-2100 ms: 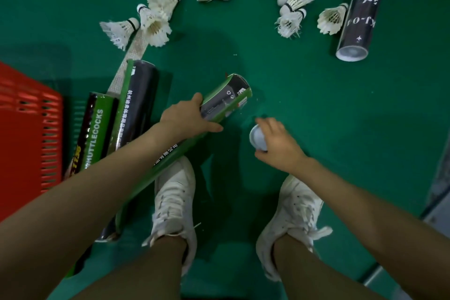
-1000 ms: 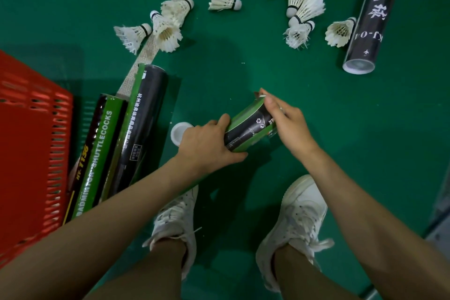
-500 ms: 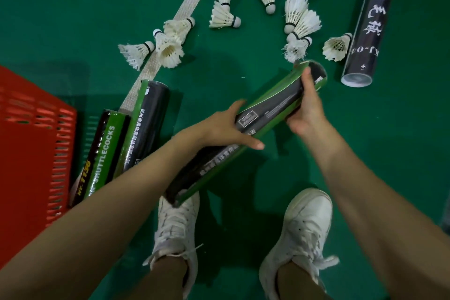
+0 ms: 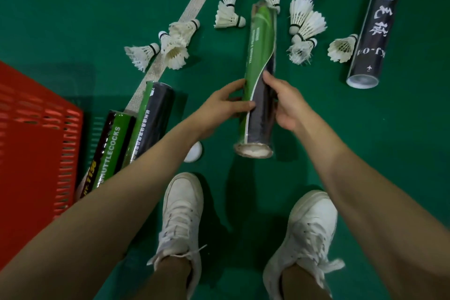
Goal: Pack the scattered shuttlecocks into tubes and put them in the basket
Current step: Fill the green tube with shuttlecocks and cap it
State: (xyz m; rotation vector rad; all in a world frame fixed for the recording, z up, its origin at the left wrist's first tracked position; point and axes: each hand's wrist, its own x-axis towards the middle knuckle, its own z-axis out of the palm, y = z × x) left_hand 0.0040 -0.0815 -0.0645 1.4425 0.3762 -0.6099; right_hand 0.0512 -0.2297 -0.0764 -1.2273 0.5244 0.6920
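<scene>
Currently gripping the green-and-black tube at mid-length above the floor, left hand and right hand alike, fingers curled round it. Likely light, stiff, glossy, so slippery; crushable if squeezed. Shuttlecocks beyond: fragile feathers, better lifted by the cork.

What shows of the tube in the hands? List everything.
The tube is a long cylinder, green with a curved black panel and small white print, glossy like film-wrapped card. It points away from the person, its far end among the shuttlecocks. Its pale, round near end faces the camera; whether it is capped or open cannot be told. The left hand and right hand grip its middle from either side.
</scene>
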